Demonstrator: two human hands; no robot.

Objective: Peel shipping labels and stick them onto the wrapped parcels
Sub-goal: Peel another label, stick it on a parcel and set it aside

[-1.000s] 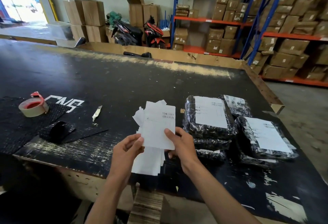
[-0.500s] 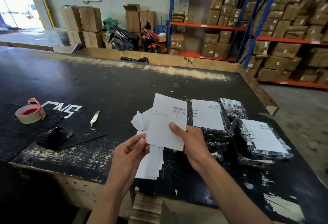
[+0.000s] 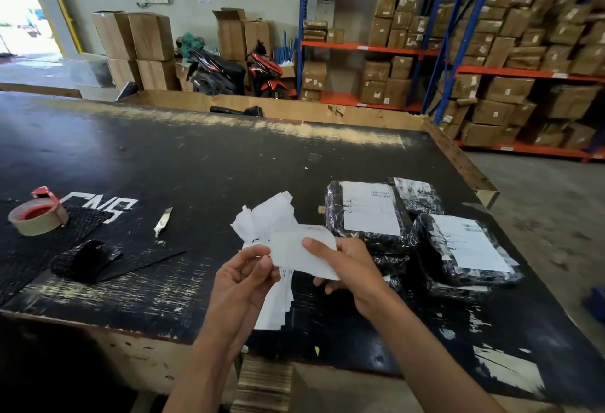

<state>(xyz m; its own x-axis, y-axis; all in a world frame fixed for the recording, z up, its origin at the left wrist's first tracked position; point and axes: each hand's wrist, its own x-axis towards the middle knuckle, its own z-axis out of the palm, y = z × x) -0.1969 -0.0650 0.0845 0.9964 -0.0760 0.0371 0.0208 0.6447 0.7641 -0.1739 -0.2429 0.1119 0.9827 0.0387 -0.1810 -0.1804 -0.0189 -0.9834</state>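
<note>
Held over the near edge of the desk (image 3: 163, 157): one shipping label (image 3: 302, 254), white, blank side up, slightly blurred. Right hand (image 3: 348, 268) curled around its right end, thumb on top, fingers beneath. Left hand (image 3: 244, 276) pinching at the left edge, fingertips bent toward the corner, apparently working to split sticker from backing; whether the layers are already parted cannot be told.

Below the hands, a loose heap of white label sheets and backings (image 3: 266, 219) lying on the desk. Just right of it, wrapped parcels in glossy black film: the rear parcel (image 3: 334, 213) and the right parcel (image 3: 425, 232), each already carrying a label, stacked on lower parcels (image 3: 389, 263) whose tops are mostly hidden.

Likely handling: label featherlight, floppy, prone to curling and sticking to itself or to fingers once peeled. Best taken by a corner or by opposite edges, adhesive side kept off the skin. Parcel film looks slick and wrinkled, so probably needs smoothing from one edge across to avoid creases.

Further left: tape roll (image 3: 37, 219), small cutter blade (image 3: 163, 218).
</note>
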